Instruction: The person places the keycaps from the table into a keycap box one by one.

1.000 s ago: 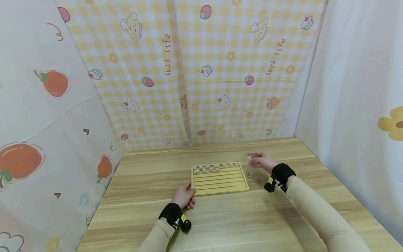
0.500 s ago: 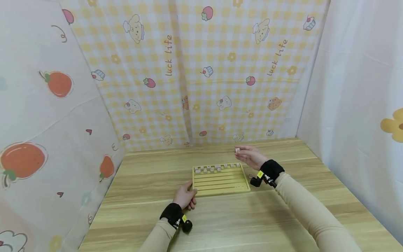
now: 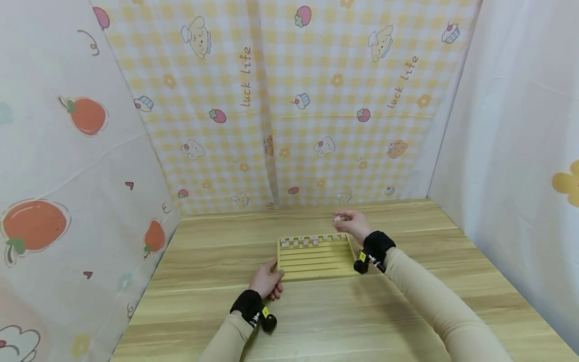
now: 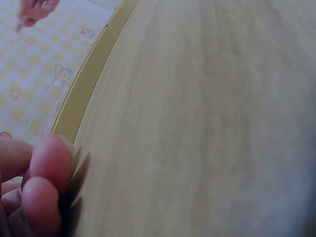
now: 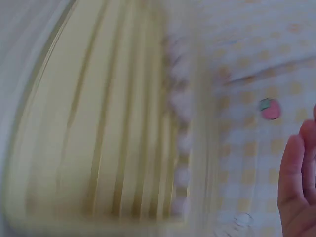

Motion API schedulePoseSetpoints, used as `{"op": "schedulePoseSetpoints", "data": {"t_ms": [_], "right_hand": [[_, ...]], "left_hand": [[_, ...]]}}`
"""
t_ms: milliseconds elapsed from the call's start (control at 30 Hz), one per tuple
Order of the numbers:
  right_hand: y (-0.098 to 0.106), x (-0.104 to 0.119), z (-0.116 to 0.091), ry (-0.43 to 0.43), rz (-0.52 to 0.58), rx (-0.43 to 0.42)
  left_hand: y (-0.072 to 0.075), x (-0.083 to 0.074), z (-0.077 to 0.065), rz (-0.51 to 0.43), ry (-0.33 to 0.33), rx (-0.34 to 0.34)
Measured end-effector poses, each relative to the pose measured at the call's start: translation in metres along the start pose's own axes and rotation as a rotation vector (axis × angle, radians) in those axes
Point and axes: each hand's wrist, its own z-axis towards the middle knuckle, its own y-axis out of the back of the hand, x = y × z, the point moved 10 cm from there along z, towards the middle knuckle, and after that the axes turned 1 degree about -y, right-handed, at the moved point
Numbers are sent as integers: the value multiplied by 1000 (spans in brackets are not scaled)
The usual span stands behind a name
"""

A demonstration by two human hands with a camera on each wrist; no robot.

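Observation:
A yellow grooved tray (image 3: pixel 316 261) lies on the wooden table. Several small pale blocks (image 3: pixel 305 243) stand in its two back rows; their markings are too small to read. My left hand (image 3: pixel 266 281) grips the tray's front left corner, with the thumb on the rim. Behind the tray's back right corner, my right hand (image 3: pixel 354 224) is raised and pinches one small white block (image 3: pixel 336 219) between thumb and fingers. The right wrist view shows the tray blurred, with part of the right hand (image 5: pixel 298 177) at the edge and the pinched block out of sight.
The wooden table (image 3: pixel 203 251) extends around the tray. A checked yellow curtain (image 3: pixel 298 166) hangs behind it, with white printed curtains at left and right. The right wrist strap and its camera (image 3: pixel 361 265) cover the area just right of the tray.
My right hand has moved left with the small white block, from beside the tray to behind its back right corner. The left hand stays on the tray corner.

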Motion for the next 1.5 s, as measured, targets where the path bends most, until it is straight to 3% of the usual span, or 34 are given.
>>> {"op": "schedulePoseSetpoints", "data": {"t_ms": [133,233,533,733,1033,1500], "right_hand": [[-2,3,4,121,-479,-76],[-7,-2,8,164,-624,-89],[-41,-20,8,212,-786,50],[-45,-26,9,162,-885,21],[-48,-37,14,160,-1043,18],[-49,-41,17,172,-1055,12]], "left_hand": [[1,-1,0,-7,-6,-2],[1,-2,0,-5,-12,0],[1,0,1,17,-9,-2],[1,1,4,4,-18,-3],[1,5,6,-7,-10,-2],[2,5,5,3,10,-18]]}}
